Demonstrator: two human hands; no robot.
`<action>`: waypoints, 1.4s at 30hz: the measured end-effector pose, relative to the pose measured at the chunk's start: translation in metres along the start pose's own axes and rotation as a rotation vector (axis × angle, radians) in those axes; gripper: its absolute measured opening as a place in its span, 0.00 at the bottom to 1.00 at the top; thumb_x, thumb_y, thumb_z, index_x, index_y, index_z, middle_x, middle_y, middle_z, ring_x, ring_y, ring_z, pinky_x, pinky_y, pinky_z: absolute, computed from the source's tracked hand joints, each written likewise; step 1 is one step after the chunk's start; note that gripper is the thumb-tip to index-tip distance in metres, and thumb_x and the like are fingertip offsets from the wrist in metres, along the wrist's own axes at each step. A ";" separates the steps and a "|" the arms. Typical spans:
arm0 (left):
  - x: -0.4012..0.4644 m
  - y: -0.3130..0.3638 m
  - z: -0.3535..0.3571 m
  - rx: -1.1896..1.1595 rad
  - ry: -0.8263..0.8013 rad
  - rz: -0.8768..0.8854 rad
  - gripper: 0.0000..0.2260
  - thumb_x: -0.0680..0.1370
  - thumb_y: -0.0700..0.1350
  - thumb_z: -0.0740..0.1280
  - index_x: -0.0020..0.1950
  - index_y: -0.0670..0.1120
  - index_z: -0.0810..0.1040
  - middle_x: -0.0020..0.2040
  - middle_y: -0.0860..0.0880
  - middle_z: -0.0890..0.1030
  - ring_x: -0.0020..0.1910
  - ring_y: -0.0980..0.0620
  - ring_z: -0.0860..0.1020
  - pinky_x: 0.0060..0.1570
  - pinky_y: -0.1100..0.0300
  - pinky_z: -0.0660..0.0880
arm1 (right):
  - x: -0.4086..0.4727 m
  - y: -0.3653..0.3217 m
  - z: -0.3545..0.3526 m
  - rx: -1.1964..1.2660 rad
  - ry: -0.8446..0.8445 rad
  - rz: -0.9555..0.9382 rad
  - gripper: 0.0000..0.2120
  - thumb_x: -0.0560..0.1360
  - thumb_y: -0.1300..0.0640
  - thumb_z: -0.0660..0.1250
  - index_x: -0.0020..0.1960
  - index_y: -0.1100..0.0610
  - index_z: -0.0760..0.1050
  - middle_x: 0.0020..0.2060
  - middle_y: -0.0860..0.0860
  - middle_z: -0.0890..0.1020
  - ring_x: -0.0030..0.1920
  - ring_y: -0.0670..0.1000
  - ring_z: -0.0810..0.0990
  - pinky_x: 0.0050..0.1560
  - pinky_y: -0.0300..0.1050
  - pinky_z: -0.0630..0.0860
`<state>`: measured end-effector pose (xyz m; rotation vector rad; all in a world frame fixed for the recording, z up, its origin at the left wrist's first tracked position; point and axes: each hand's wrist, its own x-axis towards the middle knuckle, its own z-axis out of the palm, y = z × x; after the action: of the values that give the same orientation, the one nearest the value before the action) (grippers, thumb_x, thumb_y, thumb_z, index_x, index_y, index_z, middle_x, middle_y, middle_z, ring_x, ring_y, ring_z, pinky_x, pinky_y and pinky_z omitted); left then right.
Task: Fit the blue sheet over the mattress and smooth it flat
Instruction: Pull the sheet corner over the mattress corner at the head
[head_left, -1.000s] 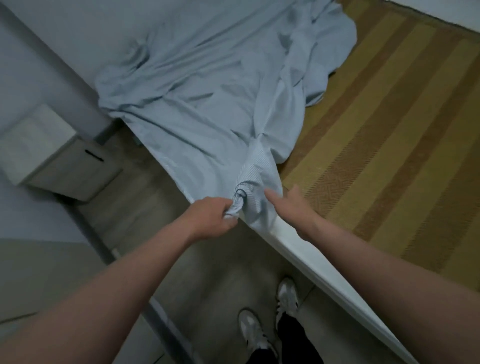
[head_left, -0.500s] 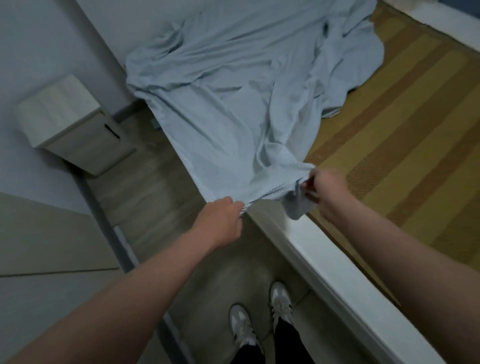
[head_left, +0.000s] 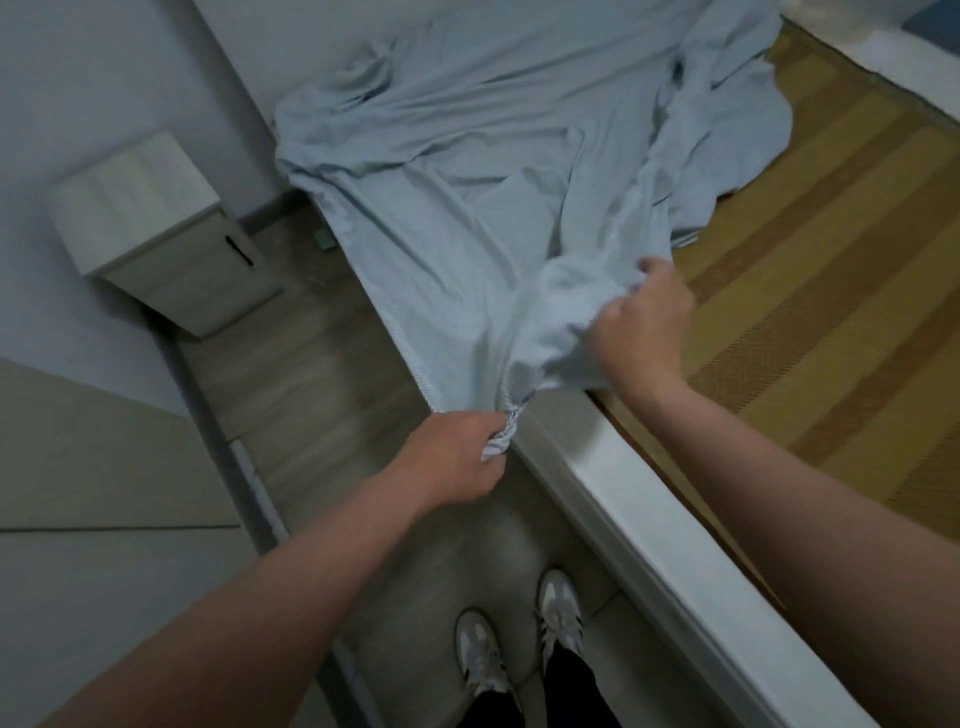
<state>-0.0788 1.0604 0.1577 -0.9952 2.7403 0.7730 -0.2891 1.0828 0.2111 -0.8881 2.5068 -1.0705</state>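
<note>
The pale blue, finely striped cotton sheet (head_left: 483, 171) lies crumpled over the far part of the bed, its long run stretching from the far end toward the person, narrowing to a bunched corner at the near side edge. The left hand (head_left: 457, 457) grips that twisted corner in a closed fist, just off the white padded side of the mattress (head_left: 654, 525). The right hand (head_left: 644, 332) holds a gathered fold of the same sheet, fingers curled round the cloth, above the mattress edge. The sheet covers only part of the bed; the striped yellow-brown woven mat (head_left: 810, 291) lies bare to the right. A pale wooden bedside cabinet (head_left: 156, 234) stands against the wall at left. Two white trainers (head_left: 519, 639) stand on the grey floor beside the bed.
</note>
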 end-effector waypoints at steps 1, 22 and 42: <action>-0.001 -0.001 0.001 -0.005 0.019 0.003 0.07 0.74 0.49 0.62 0.39 0.50 0.66 0.37 0.52 0.75 0.41 0.44 0.78 0.36 0.59 0.66 | 0.002 0.015 0.000 -0.003 0.086 0.156 0.26 0.71 0.66 0.61 0.69 0.66 0.67 0.64 0.62 0.73 0.65 0.60 0.71 0.68 0.52 0.66; 0.002 0.019 -0.004 0.117 -0.110 0.076 0.12 0.75 0.49 0.62 0.34 0.48 0.63 0.39 0.47 0.75 0.44 0.43 0.77 0.37 0.59 0.65 | -0.032 -0.069 0.035 -0.299 -1.107 -0.717 0.13 0.79 0.56 0.64 0.61 0.55 0.80 0.55 0.47 0.83 0.55 0.46 0.78 0.59 0.40 0.71; 0.008 0.090 0.030 0.031 -0.308 0.161 0.13 0.76 0.51 0.61 0.59 0.54 0.76 0.56 0.47 0.79 0.55 0.44 0.78 0.54 0.50 0.76 | -0.063 0.144 -0.019 0.666 -0.161 1.011 0.13 0.74 0.69 0.60 0.55 0.62 0.78 0.44 0.59 0.83 0.37 0.56 0.82 0.26 0.45 0.78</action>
<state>-0.1434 1.1296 0.1676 -0.5954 2.5745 0.8269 -0.3109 1.2107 0.1203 0.4314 1.8036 -1.2013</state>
